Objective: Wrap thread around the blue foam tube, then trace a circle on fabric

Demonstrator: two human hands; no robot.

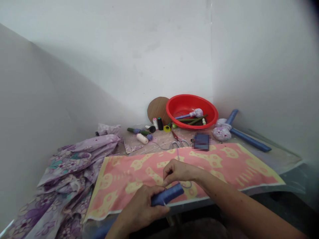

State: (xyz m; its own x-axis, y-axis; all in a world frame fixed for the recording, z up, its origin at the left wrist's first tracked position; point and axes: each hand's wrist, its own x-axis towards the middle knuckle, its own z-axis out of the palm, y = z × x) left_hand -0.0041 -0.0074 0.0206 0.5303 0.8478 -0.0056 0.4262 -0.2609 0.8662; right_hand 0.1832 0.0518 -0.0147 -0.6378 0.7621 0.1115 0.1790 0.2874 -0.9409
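Observation:
My left hand (pixel 142 207) is wrapped round a blue fabric-covered stick (pixel 168 194) near the table's front edge. My right hand (pixel 177 171) pinches something thin at the stick's upper side, with a pale thread (pixel 177 152) running up from the fingers; what the pinch holds is too small to make out. Both hands work over a pink and yellow patterned cloth (pixel 224 162) spread across the table.
A red basin (pixel 191 109) with sticks and a fabric ball stands at the back by the wall. Thread spools (pixel 147 131), scissors (pixel 178 141), a purple fabric ball (pixel 221 133) and a long blue stick (pixel 249 139) lie behind the cloth. Purple floral fabric (pixel 69 172) is heaped at left.

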